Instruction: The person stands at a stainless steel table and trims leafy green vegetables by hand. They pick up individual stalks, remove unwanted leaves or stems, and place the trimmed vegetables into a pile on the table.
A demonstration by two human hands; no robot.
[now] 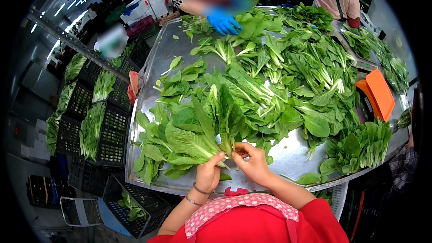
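Note:
My left hand (208, 173) grips the stem end of a bunch of leafy greens (189, 140), whose leaves fan out to the upper left. Close beside it, my right hand (251, 162) pinches the stem base of a smaller upright head of greens (229, 121) between thumb and fingers. Both hands are just above the near edge of a metal table (283, 162). A large heap of loose greens (303, 60) spreads over the table beyond them. At the right, more greens (357, 148) lie in a row with their pale stems together.
Across the table, a co-worker's blue-gloved hand (224, 24) touches leaves. Another person (334, 0) stands at the far right. An orange plastic scoop-like tray (380, 91) and a scale (366, 64) are at the right. Black crates (113, 135) of greens stand left; another crate (135, 206) is below.

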